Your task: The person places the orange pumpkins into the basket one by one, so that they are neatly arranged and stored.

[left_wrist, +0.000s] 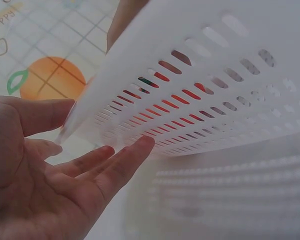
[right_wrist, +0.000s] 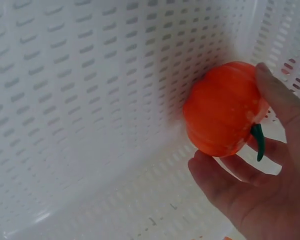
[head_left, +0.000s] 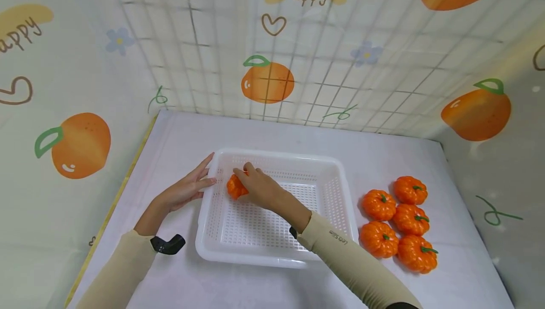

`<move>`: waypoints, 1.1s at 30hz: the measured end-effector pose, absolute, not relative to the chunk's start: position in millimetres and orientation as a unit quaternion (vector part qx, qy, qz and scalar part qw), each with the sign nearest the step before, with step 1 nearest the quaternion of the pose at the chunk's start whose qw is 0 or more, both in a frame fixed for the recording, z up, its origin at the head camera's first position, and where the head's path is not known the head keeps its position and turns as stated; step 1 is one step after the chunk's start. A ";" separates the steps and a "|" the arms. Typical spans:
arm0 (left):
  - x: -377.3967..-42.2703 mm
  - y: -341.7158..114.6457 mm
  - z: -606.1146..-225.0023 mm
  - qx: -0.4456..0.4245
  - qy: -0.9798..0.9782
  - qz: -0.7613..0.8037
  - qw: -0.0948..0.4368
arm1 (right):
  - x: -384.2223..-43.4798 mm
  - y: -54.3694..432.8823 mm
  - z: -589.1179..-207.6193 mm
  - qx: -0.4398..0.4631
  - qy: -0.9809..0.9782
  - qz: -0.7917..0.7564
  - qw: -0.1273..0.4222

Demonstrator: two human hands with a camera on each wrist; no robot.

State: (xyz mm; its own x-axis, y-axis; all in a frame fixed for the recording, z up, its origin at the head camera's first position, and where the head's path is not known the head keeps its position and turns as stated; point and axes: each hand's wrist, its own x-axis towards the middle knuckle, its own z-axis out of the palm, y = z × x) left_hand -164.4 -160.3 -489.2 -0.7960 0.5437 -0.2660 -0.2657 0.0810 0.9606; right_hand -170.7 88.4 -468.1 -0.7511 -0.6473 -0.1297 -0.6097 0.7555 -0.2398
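Note:
A small orange toy pumpkin [right_wrist: 222,110] with a green stem is inside the white perforated basket [head_left: 272,262], near its left wall. My right hand [head_left: 261,188] reaches down into the basket and holds this pumpkin. In the right wrist view, the thumb is on one side of it and the fingers [right_wrist: 210,175] are below. At the basket's left side is my left hand [head_left: 183,190], its thumb at the rim and its fingers extended along the outer wall. In the left wrist view, the fingertips [left_wrist: 146,142] lie against the slotted side, and orange shows through the slots.
Several more toy pumpkins [head_left: 410,220] stand grouped on the white tabletop [head_left: 272,129], right of the basket. Behind the table, a printed curtain [head_left: 315,25] hangs in front of a wire grid. Side curtains flank the table.

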 end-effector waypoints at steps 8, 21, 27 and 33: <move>-163.6 -160.8 -488.9 0.096 0.676 0.665 0.302 | -170.4 91.4 -458.3 -0.335 0.936 -0.073 0.087; -163.1 -160.6 -490.2 0.094 0.674 0.668 0.301 | -190.3 128.3 -411.3 -0.292 0.946 -0.131 0.060; -162.7 -162.5 -491.8 0.094 0.675 0.668 0.300 | -193.8 173.6 -386.5 -0.230 0.955 -0.180 0.055; -164.1 -161.8 -494.0 0.104 0.674 0.668 0.299 | -194.3 233.7 -377.9 -0.157 0.967 -0.198 0.039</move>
